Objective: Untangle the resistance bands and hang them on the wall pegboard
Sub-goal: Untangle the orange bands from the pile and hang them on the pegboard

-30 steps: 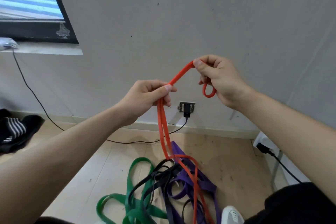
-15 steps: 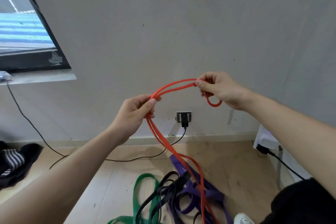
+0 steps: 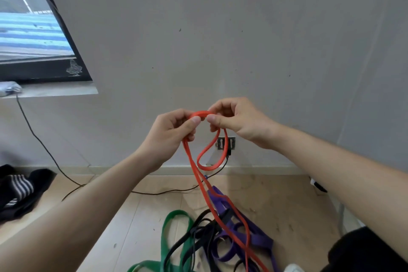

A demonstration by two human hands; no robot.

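Grey wall (image 3: 220, 40) filled the far side, w/ a window (image 3: 31, 33) up at the left over a pale sill (image 3: 57, 90), and a light wooden floor (image 3: 141, 205) ran along below. And both hands were up at centre, right in front of the wall socket (image 3: 231, 142)! The left hand (image 3: 170, 137) had its fingers curled round the orange band (image 3: 207, 169), thumb pressed down on it against the forefinger. The right hand (image 3: 238, 121), just beside it, pinched the same band btwn thumb & forefinger, other fingers tucked in. The thumbs were nearly touching, w/ a short orange arc bridging the two grips. Below the right hand a small loop of the band hung free against the wall. From the left hand two orange strands dropped down and to the right, straight into the pile on the near floor. That pile was a tangle: green band (image 3: 167, 238) on the left, black band (image 3: 198, 231) threaded through the middle, purple band (image 3: 258, 242) on the right, orange strands lying across the purple & black. A dark cable (image 3: 44, 150) ran from the sill down the wall and along the floor toward the socket. Striped dark clothing (image 3: 17, 190) lay on the floor at the left edge. A white shoe tip (image 3: 292, 268) showed at the near edge, right of the pile.
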